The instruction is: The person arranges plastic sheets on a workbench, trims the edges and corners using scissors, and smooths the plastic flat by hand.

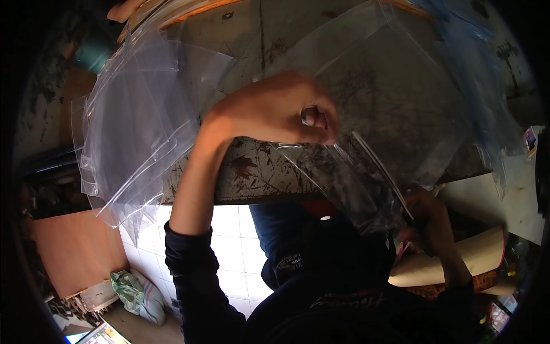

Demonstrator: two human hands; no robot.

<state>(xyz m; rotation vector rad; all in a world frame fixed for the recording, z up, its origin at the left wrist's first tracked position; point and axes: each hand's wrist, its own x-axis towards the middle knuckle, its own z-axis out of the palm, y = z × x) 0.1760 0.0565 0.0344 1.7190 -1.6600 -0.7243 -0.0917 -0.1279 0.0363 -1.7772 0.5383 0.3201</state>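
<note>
My left hand [281, 112] is over the worktable, fingers curled in a pinch on the edge of a clear plastic sheet [355, 183]. From those fingers the sheet hangs down past the table's near edge, creased and shiny. Lower on the right, in shadow, my right hand [427, 215] is closed around what appear to be scissors [382, 172]. Their long thin blade points up and left, alongside the sheet, with its tip near my left fingers. The handles are mostly hidden by my right hand. Whether the blades are apart I cannot make out.
Clear plastic pieces [137, 114] lie stacked on the left, overhanging the dark scratched worktable [246, 166]. More film [470, 74] is at the right, bluish. A padded chair [475, 255] stands lower right. An orange-brown board [80, 246] and a sack [146, 301] are lower left. Another person's hand [123, 10] shows top left.
</note>
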